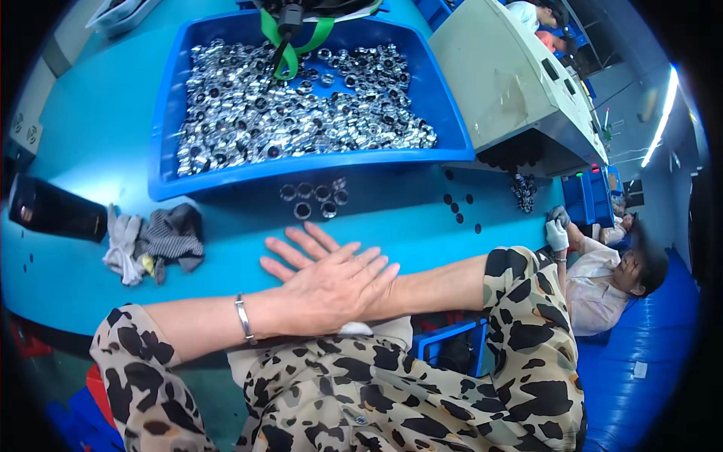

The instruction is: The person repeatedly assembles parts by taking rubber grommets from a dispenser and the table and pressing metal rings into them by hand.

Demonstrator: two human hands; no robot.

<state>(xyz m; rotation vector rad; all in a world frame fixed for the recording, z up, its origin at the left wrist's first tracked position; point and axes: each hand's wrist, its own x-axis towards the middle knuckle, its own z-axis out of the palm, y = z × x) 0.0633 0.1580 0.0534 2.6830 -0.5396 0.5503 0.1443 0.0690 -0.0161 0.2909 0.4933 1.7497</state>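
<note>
My left hand (328,290), with a metal bracelet (243,318) on its wrist, lies flat across my right hand (295,251). The fingers of both are stretched out, and neither holds anything. Partly covered by the left hand, the right one shows mainly its fingers, pointing up and left. Just beyond the fingertips, several small shiny rings (303,210) are grouped on the turquoise table (422,233). Behind them stands a large blue bin (316,167) with a great many shiny, ring-like metal parts (256,113) piled inside.
Grey gloves (162,237) and a glossy black object (59,209) lie at left. A dark tool with a green strap (316,34) hangs over the bin. At right are black discs (456,207), a beige machine housing (504,83), dark shiny parts (523,193) and a gloved co-worker (599,290).
</note>
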